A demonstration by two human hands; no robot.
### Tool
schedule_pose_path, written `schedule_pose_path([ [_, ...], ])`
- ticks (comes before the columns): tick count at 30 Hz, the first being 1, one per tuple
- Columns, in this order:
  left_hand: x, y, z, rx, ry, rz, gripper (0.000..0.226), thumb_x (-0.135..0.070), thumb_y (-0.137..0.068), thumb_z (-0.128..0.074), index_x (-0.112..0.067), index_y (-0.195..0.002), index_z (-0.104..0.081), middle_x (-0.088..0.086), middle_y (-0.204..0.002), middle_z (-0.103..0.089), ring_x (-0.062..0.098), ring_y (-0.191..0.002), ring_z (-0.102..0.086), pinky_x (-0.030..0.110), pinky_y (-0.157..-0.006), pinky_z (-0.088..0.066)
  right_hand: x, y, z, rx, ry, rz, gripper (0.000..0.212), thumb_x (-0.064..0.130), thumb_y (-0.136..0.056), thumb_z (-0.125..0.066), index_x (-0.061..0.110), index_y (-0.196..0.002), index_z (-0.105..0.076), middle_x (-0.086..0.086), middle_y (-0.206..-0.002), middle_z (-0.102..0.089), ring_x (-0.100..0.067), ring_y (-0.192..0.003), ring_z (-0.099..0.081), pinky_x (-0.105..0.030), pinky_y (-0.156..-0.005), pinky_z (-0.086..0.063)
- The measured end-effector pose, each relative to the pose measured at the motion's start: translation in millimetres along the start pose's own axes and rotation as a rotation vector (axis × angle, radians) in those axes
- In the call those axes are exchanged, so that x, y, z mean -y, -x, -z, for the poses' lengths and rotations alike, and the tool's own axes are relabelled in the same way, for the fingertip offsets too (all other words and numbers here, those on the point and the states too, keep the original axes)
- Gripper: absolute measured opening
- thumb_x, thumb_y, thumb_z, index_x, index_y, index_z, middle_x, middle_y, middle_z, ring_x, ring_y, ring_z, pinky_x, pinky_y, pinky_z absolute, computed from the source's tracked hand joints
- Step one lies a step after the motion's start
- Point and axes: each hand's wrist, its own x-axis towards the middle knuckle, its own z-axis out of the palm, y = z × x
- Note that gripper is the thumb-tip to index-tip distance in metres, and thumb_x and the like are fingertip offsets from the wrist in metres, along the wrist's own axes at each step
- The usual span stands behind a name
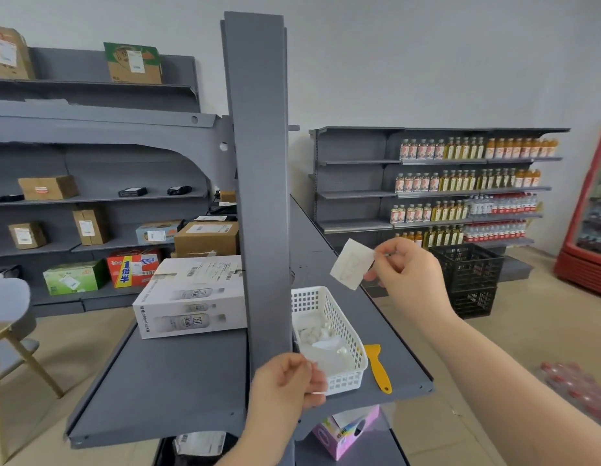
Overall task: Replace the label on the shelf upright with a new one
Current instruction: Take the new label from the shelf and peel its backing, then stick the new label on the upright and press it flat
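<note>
The grey shelf upright (pixel 262 183) rises in the middle of the view, and no label shows on its face. To its right, my right hand (pixel 408 274) pinches a white label (pixel 352 264) by one edge and holds it in the air, apart from the upright. Low in the view, my left hand (pixel 289 381) is at the foot of the upright. Its fingers are closed on a clear backing sheet (pixel 317 381) in front of the white basket (pixel 351 381).
The white basket holds crumpled paper scraps. A yellow scraper (pixel 378 368) lies beside it on the grey shelf (pixel 178 375). A white carton (pixel 191 297) stands left of the upright. A black crate (pixel 470 277) and shelves of bottles (pixel 467 183) are behind. A pink box (pixel 346 432) sits below.
</note>
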Motion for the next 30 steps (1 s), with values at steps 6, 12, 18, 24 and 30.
schedule_pose_path([
  [6,2,-52,-54,0.040,-0.113,0.003,0.018,-0.004,-0.089,-0.050,0.008,-0.084,-0.064,0.016,-0.081,-0.071,0.023,-0.070,-0.067,0.030,-0.057,-0.058,-23,9,11,-0.013,-0.030,-0.077,0.010,0.016,-0.089,-0.055,0.024,-0.083,-0.058,0.017,-0.070,-0.074,-0.048,-0.075,-0.063,-0.055,-0.067,-0.056],
  [12,16,-75,-71,-0.051,-0.178,0.033,0.021,-0.008,-0.093,-0.044,0.000,-0.094,-0.063,0.022,-0.092,-0.069,0.026,-0.074,-0.067,0.029,-0.049,-0.058,-38,18,16,-0.011,0.008,-0.075,0.011,0.017,-0.088,-0.058,0.025,-0.081,-0.060,0.017,-0.070,-0.074,-0.038,-0.065,-0.063,-0.044,-0.059,-0.055],
  [18,16,-73,-66,0.002,-0.299,0.003,0.036,0.004,-0.085,-0.036,-0.020,-0.093,-0.062,0.020,-0.105,-0.060,0.025,-0.077,-0.056,0.039,-0.061,-0.062,-50,24,8,0.076,0.051,-0.081,0.007,0.022,-0.086,-0.062,0.025,-0.081,-0.062,0.008,-0.069,-0.074,-0.016,-0.048,-0.052,-0.029,-0.049,-0.042],
  [24,0,-53,-59,0.032,-0.142,-0.034,0.024,-0.005,-0.091,-0.045,-0.009,-0.101,-0.067,0.017,-0.108,-0.065,0.026,-0.081,-0.064,0.029,-0.057,-0.056,-54,32,-2,0.093,0.128,0.069,0.005,0.022,-0.088,-0.061,0.026,-0.086,-0.063,0.005,-0.081,-0.073,-0.017,-0.069,-0.064,-0.038,-0.061,-0.055],
  [30,-73,-18,-55,0.145,0.043,-0.324,0.038,-0.023,-0.101,-0.040,0.002,-0.094,-0.067,0.029,-0.089,-0.069,0.029,-0.073,-0.066,0.039,-0.061,-0.058,-27,24,0,-0.130,0.115,0.572,0.019,0.022,-0.087,-0.053,0.011,-0.090,-0.069,0.000,-0.078,-0.069,-0.018,-0.065,-0.062,-0.036,-0.056,-0.054],
])
